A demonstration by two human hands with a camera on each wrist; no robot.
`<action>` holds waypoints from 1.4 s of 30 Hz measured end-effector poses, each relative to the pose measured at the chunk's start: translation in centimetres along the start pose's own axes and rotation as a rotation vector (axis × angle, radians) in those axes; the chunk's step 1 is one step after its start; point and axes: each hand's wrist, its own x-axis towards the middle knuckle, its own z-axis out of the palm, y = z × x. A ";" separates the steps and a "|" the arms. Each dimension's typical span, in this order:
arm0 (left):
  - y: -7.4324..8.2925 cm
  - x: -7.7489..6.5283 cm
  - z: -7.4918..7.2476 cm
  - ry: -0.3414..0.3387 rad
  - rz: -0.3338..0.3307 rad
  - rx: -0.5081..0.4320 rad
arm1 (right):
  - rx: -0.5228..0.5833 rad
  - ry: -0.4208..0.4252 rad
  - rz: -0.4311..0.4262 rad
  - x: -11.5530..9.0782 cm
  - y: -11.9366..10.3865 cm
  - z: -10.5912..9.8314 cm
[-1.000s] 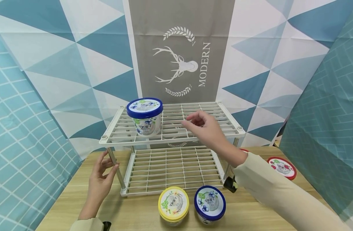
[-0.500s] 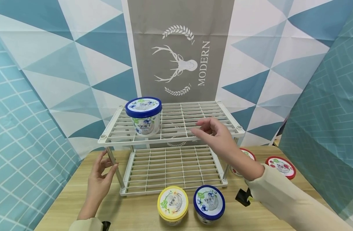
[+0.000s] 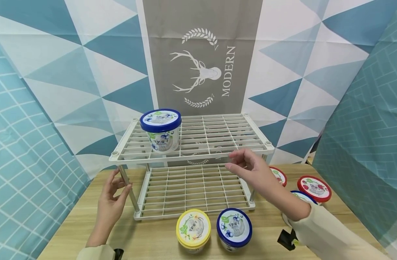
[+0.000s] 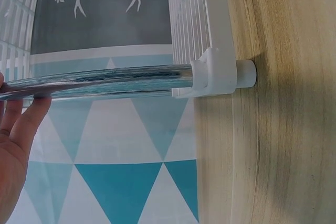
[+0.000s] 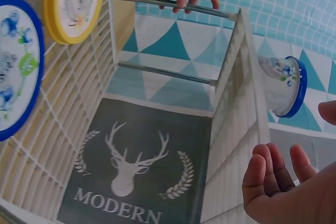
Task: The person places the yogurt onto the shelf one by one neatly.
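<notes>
My left hand [image 3: 111, 204] holds the front left metal post [image 3: 132, 196] of a white two-tier rack [image 3: 198, 157], thumb in front and fingers at its side. In the left wrist view that post [image 4: 147, 77] runs down to a white corner foot. A tub with a blue lid [image 3: 160, 131], printed with blueberries, stands on the top shelf at the left. My right hand [image 3: 250, 169], fingers loosely bent and holding nothing, hovers before the rack's right front, overlapping the top shelf's edge in the head view.
In front of the rack stand a yellow-lidded tub [image 3: 193, 229] and a blue-lidded tub [image 3: 234, 228]. Beyond my right forearm are two red-lidded tubs [image 3: 314, 188] and a partly hidden blue-lidded tub [image 3: 303, 196]. Patterned cloth [image 3: 198, 21] hangs behind the rack.
My right hand has moved down and to the right, away from above the top shelf. More of the tubs at the right shows. The left hand stays on the post.
</notes>
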 end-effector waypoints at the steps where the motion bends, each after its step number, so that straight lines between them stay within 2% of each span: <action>1: 0.0 0.0 0.0 0.001 -0.001 -0.002 | -0.004 -0.001 0.004 -0.2 0.2 0.0; 9: 0.1 0.0 -0.1 0.002 -0.010 -0.001 | 0.031 -0.025 0.078 -1.6 2.4 -0.3; 19: 0.2 0.0 0.1 -0.012 -0.003 0.006 | 0.090 -0.050 0.206 -3.0 7.0 -0.1; 26: 0.2 0.0 0.1 -0.012 0.008 -0.010 | 0.177 -0.087 0.278 -4.2 9.8 0.1; 34: 0.2 -0.1 0.0 -0.010 0.017 -0.001 | 0.198 -0.112 0.318 -5.6 12.4 0.6; 38: 0.1 -0.1 0.0 -0.010 0.034 -0.011 | 0.202 -0.112 0.295 -6.0 13.5 0.8; 40: 0.1 -0.1 0.0 -0.010 0.040 -0.020 | 0.208 -0.135 0.269 -6.2 14.1 0.8; 42: 0.0 -0.1 0.0 -0.009 0.044 -0.023 | 0.223 -0.163 0.277 -6.4 14.6 0.8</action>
